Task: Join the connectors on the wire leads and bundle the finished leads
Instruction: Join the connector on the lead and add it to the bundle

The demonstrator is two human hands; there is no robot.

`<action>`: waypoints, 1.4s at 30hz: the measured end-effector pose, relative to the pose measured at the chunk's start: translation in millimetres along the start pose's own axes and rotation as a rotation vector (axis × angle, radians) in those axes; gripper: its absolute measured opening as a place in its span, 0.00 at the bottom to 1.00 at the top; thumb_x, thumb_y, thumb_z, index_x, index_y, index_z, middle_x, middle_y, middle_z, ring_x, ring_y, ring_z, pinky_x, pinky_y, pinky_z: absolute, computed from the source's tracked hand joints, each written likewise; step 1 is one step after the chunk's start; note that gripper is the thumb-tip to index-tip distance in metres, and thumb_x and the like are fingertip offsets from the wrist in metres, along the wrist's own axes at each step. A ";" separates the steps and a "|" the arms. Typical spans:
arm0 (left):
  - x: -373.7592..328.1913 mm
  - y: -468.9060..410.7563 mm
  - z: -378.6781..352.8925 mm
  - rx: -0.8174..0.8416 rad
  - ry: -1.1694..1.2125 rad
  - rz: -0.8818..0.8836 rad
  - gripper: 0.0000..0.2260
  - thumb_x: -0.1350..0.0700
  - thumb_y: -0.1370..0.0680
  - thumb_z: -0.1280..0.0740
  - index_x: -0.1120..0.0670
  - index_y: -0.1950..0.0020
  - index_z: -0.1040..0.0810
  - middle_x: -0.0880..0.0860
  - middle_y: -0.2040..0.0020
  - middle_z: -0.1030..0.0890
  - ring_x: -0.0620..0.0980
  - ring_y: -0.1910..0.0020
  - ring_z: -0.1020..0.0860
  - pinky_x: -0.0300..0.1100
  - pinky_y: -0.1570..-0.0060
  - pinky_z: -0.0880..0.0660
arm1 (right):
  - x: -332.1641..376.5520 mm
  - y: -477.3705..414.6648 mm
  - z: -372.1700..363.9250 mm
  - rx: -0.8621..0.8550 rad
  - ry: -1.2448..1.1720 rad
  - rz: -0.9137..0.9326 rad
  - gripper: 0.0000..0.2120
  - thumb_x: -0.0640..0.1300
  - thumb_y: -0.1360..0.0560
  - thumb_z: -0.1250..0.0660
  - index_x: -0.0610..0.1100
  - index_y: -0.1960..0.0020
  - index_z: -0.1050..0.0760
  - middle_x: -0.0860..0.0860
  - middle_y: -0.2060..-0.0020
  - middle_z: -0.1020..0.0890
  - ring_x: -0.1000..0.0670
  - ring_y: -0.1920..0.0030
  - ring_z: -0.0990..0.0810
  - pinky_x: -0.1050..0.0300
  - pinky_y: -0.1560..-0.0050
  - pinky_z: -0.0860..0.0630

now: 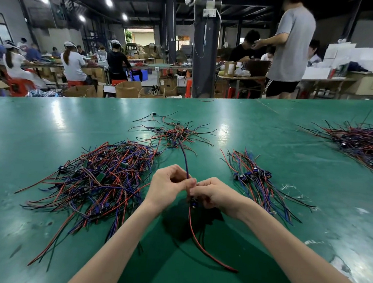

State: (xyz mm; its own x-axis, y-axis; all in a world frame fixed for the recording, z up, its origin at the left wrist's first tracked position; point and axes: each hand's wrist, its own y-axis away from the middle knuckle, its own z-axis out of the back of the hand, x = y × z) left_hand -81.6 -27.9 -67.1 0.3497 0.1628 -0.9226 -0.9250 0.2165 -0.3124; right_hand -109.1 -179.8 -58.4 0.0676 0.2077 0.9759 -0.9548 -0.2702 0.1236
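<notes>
The two leads meet dead centre between the hands. A blue lead (185, 161) runs toward 12 o'clock into a loose scatter of leads (174, 135), and a red lead (197, 237) trails toward 5 o'clock from a small blue connector (193, 204). The left hand (168, 182) pinches the blue lead; the right hand (212, 192) curls round the connector. Best to line the halves up squarely and push straight home — no twisting. A big tangle (101, 174) lies at 9 o'clock and a tidier batch (254, 176) at 3, both on the green table (47, 120).

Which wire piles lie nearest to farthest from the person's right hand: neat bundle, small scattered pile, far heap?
1. Neat red-blue-black wire bundle, just right of the right hand.
2. Small scattered wire pile, ahead.
3. Big tangled wire heap, far right.
</notes>
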 end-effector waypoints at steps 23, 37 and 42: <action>7.8 -6.4 0.1 -0.198 0.150 0.073 0.07 0.61 0.29 0.26 0.57 0.65 0.22 0.48 0.71 0.23 0.41 0.72 0.28 0.33 0.68 0.28 | 4.9 5.3 -1.9 0.064 -0.067 -0.035 0.13 0.37 0.25 0.34 0.41 0.69 0.24 0.49 0.74 0.30 0.56 0.75 0.39 0.66 0.76 0.44; 9.3 -11.3 7.7 -0.299 0.099 0.144 0.07 0.57 0.29 0.25 0.56 0.64 0.21 0.48 0.70 0.22 0.42 0.74 0.27 0.36 0.67 0.25 | 9.0 12.9 -5.3 0.096 0.091 -0.020 0.13 0.38 0.25 0.33 0.42 0.68 0.21 0.43 0.70 0.25 0.52 0.72 0.37 0.65 0.75 0.43; 11.0 -13.0 17.2 -0.363 0.066 0.145 0.08 0.58 0.29 0.26 0.56 0.64 0.23 0.49 0.70 0.23 0.45 0.72 0.28 0.37 0.66 0.27 | 7.6 11.6 -8.9 0.154 0.115 0.001 0.11 0.39 0.25 0.33 0.41 0.66 0.21 0.52 0.74 0.22 0.55 0.73 0.36 0.67 0.76 0.42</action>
State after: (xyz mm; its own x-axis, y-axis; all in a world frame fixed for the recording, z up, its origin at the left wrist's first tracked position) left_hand -63.2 -12.4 -69.3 0.2123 0.1022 -0.9718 -0.9606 -0.1610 -0.2268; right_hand -122.3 -173.0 -51.1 0.0250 0.3109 0.9501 -0.8988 -0.4091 0.1575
